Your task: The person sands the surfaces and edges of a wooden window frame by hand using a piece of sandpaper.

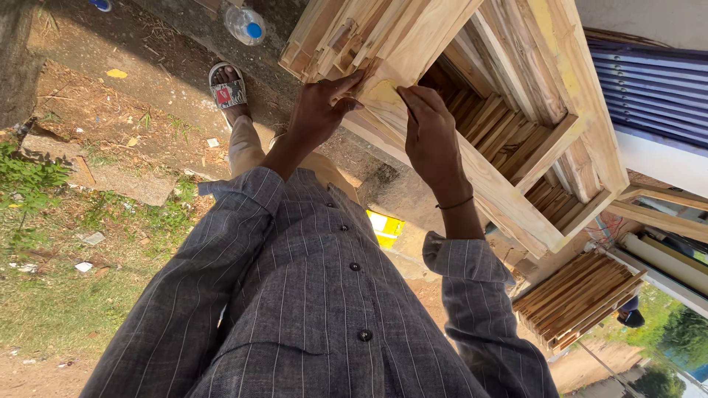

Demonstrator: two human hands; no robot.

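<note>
1. Pressing against pale timber, the left hand (318, 109) lies flat-fingered on the corner of a louvred wooden frame (509, 195), fingertips spread onto the wood and nothing gripped inside the palm.
2. The right hand (429, 136) sits just beside it on the same rail, fingers curled narrow and pinched at a yellowish patch (383, 94) on the wood; whether something small sits between the fingertips, I cannot tell.
3. The frame stands tilted in front of the person, its slats (501, 129) running inside the border, filling the upper middle of the view.
4. A thin dark band (455, 203) circles the right wrist, above a rolled grey striped sleeve (464, 258).
5. Down on the ground, a sandalled foot (228, 90) rests on dirt, with a plastic bottle (245, 24) lying near it.
6. A second stack of slatted wood (575, 298) leans at lower right, well apart from both hands.
7. A yellow object (385, 227) peeks out below the frame.
</note>
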